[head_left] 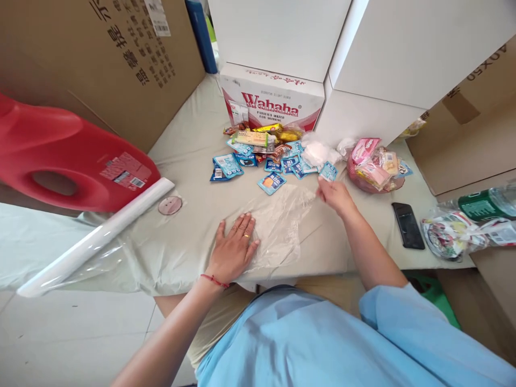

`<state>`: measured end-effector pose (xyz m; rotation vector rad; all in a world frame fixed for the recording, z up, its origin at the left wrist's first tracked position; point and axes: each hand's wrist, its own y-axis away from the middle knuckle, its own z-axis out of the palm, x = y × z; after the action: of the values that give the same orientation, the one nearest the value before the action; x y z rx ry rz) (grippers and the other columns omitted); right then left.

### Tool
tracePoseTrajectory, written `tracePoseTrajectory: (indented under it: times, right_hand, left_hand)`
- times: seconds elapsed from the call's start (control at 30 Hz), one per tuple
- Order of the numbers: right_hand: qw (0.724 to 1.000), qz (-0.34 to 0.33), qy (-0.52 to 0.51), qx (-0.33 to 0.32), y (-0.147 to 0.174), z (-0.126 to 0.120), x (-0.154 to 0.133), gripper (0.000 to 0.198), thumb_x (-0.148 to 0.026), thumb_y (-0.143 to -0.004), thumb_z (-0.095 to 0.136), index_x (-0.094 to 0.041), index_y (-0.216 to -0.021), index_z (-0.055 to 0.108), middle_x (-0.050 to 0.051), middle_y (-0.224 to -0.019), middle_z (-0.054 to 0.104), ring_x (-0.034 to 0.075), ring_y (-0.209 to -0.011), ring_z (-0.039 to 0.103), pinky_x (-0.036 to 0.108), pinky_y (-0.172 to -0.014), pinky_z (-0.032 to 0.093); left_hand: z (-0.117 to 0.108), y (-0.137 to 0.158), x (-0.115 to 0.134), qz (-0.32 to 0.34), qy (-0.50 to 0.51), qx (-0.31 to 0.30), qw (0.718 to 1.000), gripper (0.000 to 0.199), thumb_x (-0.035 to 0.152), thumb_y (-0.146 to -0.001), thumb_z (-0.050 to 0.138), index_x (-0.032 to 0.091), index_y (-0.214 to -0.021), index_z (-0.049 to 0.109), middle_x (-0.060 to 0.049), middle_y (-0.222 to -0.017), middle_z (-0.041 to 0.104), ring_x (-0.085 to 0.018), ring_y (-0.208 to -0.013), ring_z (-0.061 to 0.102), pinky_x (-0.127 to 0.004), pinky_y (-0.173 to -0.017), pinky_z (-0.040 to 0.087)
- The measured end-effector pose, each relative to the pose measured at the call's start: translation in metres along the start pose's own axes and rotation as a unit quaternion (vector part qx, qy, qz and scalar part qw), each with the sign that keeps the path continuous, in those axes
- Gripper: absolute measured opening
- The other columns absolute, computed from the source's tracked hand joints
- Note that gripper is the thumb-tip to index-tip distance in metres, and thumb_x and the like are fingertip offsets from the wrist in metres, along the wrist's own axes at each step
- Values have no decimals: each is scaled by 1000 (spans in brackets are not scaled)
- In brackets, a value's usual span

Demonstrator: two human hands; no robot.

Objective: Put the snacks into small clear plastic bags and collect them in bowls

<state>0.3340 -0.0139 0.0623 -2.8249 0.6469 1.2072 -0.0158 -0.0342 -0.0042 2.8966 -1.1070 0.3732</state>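
A thin sheet of clear plastic film (282, 228) lies wrinkled on the cloth-covered table. My left hand (236, 244) rests flat over the film's left side, fingers stretched out. At the film's far right corner, my right hand (335, 196) is closed in a pinch on its edge. Right behind those fingertips is a small blue packet (328, 171), partly hidden by the hand. Beyond the film, several blue snack packets (272, 183) lie loose, in front of a pile of wrapped snacks (252, 138) and a white plastic bag (318, 152).
A roll of plastic film (100, 236) lies at the left beside a large red jug (72, 156). A round disc (170, 205) is near it. On the right are a bowl of snacks (374, 166), a phone (408, 226) and a bottle (484, 204). A Wahaba carton (274, 99) stands behind.
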Motion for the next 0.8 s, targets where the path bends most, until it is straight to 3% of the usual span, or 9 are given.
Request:
tracePoseTrajectory:
  times: [0.07,0.13,0.3,0.37,0.43,0.5,0.53,0.67,0.8]
  right_hand:
    - [994,50,12,-100,31,10,14,67,-71,-95,40,-19,-65,68,2,-55,59,16,-55,53,28,-59,37]
    - [989,38,15,-144,52,29,20,57,-68,-90,52,-19,-66,68,1,-57,59,15,-56,51,27,-58,36]
    - [988,-42,-143,-38,59,66,10,31,-52,-82,66,-20,-79,69,0,-77,64,14,-72,55,27,-70,43]
    - [965,-41,-259,-23,56,66,6,32,-54,-80,69,-22,-81,65,1,-85,66,15,-79,58,28,-78,48]
    - [922,-8,-383,-46,53,60,4,38,-58,-79,72,-24,-84,58,1,-95,69,16,-83,63,30,-82,53]
    - [886,37,-458,-64,52,55,5,44,-62,-78,74,-25,-87,51,1,-97,71,16,-79,67,32,-77,56]
    - [883,54,-463,-57,52,53,6,46,-63,-78,73,-25,-88,49,1,-94,71,15,-73,66,32,-72,56]
    - [953,41,-300,17,53,45,17,36,-59,-86,63,-25,-85,50,-5,-64,61,13,-49,54,27,-54,46]
    - [996,8,-88,21,56,26,37,26,-47,-92,54,-23,-84,59,-6,-54,53,15,-49,52,28,-57,41]
  left_hand:
    - [2,-1,1,-3,0,9,1000,65,46,-106,28,16,-162,35,-16,-167,36,-35,-154,38,-68,-125,14]
    - [2,-2,2,-7,-3,15,1000,67,47,-105,27,13,-162,34,-18,-167,35,-36,-154,38,-69,-125,14]
    - [2,-2,5,-17,-9,13,1000,68,49,-106,25,14,-163,32,-18,-166,35,-35,-154,38,-70,-125,12]
    - [2,-2,6,-26,-9,14,1000,67,48,-106,25,15,-163,32,-18,-166,35,-35,-154,38,-71,-125,10]
    - [2,-1,6,-34,-9,15,999,66,48,-106,26,16,-164,31,-17,-167,35,-35,-154,37,-71,-125,9]
    - [2,-1,7,-41,-8,15,999,66,48,-106,26,16,-164,31,-17,-167,34,-35,-155,36,-71,-125,9]
    - [2,-1,7,-43,-7,14,999,66,47,-106,26,17,-164,30,-17,-168,33,-35,-155,35,-72,-125,9]
    - [1,-1,6,-46,-5,7,999,66,47,-106,26,17,-165,29,-16,-168,32,-36,-155,35,-74,-124,9]
    - [-1,-2,7,-41,-10,-1,999,67,49,-106,25,16,-164,31,-17,-169,31,-35,-155,36,-75,-123,6]
